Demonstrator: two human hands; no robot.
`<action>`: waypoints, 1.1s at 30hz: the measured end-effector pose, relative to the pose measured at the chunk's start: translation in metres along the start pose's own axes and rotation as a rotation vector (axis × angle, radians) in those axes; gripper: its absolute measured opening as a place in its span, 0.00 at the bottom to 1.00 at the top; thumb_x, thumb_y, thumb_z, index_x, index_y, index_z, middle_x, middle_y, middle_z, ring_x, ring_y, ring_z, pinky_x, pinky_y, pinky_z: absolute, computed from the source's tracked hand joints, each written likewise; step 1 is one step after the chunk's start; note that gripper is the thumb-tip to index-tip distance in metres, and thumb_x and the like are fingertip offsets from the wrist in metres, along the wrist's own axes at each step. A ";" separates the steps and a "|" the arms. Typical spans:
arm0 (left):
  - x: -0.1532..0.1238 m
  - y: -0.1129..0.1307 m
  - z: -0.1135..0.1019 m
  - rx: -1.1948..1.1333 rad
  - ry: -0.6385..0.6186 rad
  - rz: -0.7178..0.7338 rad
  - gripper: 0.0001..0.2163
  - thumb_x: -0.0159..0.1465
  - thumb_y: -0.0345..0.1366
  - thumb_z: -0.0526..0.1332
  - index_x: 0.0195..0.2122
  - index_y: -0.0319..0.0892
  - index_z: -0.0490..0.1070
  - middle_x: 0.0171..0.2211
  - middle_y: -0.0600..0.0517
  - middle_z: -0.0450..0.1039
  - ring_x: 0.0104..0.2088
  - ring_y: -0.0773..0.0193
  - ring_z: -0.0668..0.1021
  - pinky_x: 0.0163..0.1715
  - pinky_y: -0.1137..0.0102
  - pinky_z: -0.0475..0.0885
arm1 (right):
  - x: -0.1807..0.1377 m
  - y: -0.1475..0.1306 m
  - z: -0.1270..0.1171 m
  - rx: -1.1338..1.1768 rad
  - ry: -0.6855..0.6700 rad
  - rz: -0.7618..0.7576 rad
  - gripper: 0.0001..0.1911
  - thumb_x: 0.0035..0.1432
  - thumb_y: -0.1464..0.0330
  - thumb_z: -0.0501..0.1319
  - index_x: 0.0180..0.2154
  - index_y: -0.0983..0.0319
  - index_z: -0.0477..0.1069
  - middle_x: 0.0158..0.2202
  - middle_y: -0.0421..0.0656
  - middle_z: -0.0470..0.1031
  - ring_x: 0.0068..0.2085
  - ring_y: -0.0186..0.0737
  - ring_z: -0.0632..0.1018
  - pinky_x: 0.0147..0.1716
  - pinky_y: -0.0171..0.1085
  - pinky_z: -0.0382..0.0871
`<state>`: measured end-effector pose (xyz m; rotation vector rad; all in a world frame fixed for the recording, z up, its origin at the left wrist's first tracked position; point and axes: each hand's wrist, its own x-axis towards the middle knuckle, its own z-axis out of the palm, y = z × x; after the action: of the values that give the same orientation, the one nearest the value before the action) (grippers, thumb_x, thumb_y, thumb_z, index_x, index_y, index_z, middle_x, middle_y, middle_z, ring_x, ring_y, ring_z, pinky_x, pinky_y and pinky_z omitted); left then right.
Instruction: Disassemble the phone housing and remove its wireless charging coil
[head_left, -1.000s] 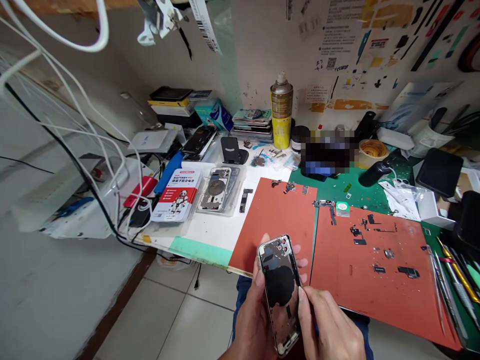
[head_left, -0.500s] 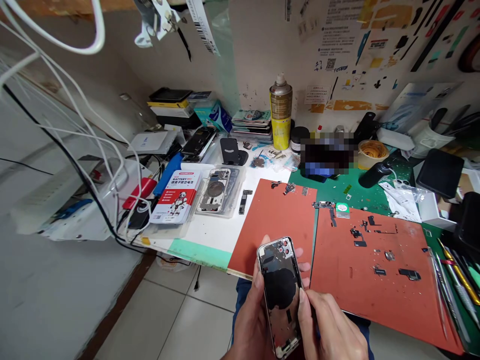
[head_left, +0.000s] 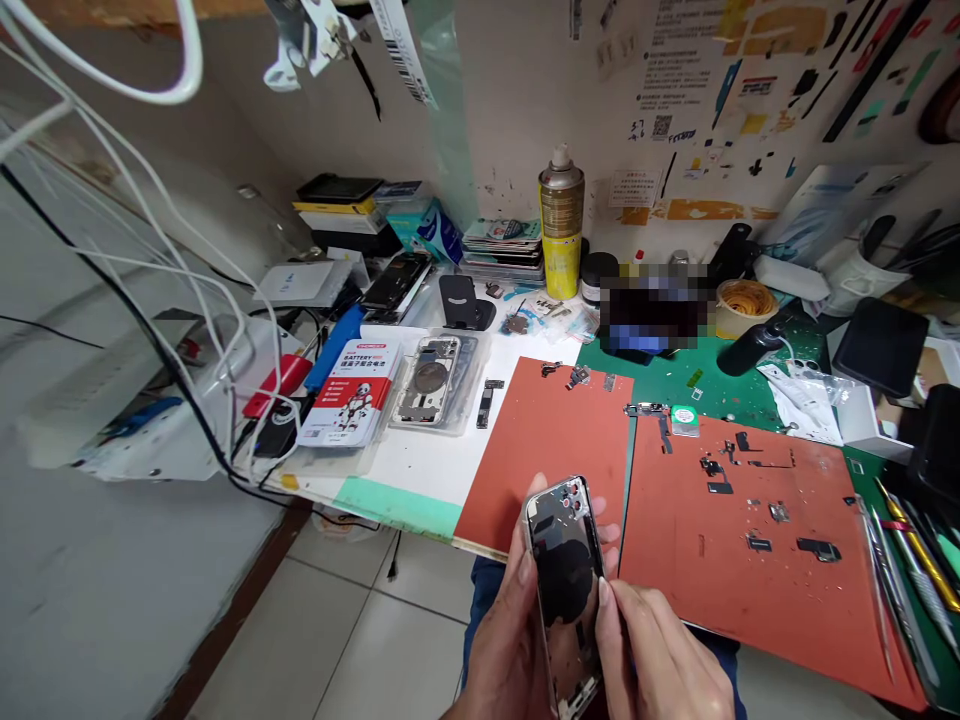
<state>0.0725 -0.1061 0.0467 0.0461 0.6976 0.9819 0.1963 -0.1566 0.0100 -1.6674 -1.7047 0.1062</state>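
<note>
An emptied phone housing [head_left: 564,580] with a silver frame and a dark round coil patch is held over my lap, just off the table's front edge. My left hand [head_left: 504,640] cradles it from the left and below, thumb on the left rim, fingertips showing past its right side. My right hand [head_left: 660,660] grips the housing's right edge with thumb and forefinger. Beyond it lie two orange-red mats, the left mat [head_left: 540,440] and the right mat [head_left: 757,540], the right one strewn with several small phone parts and screws.
A second housing in a clear tray [head_left: 431,380] and a red-white battery box [head_left: 352,390] lie on the white board at left. A spray can [head_left: 561,222] stands by the wall. Tweezers and tools [head_left: 911,560] line the right edge. White cables [head_left: 150,240] hang at left.
The housing has tilted slightly, its top end swinging a little right and toward the table. Both hands keep their grip and have barely shifted.
</note>
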 end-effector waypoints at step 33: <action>0.013 0.015 0.020 0.050 0.150 0.080 0.36 0.71 0.48 0.65 0.75 0.68 0.48 0.67 0.50 0.73 0.68 0.51 0.73 0.69 0.54 0.64 | 0.016 0.003 -0.025 0.377 -0.123 0.167 0.09 0.71 0.74 0.57 0.43 0.59 0.75 0.32 0.40 0.78 0.29 0.31 0.80 0.31 0.27 0.75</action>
<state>0.0774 -0.0820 0.0606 0.0451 0.8637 1.0520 0.2142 -0.1529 0.0336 -1.5365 -1.5158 0.5839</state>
